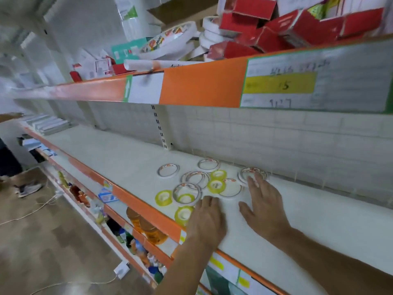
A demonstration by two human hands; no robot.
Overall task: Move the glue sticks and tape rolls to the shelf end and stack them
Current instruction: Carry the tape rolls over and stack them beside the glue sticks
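The shelf looks like matt white painted metal, with a glossy orange strip on its edge. White tape rolls look papery; yellow rolls are shiny clear plastic. Red boxes above look like cardboard. The floor is glossy.

A shop: long shelves with orange price strips.

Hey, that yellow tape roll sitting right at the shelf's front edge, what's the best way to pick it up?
Pinch the yellow roll across its outer rim, coming from above. It seems to lie flat with its hole facing up, beside the left hand, so the curved sides are free; one finger in the hole and the thumb outside could also work.
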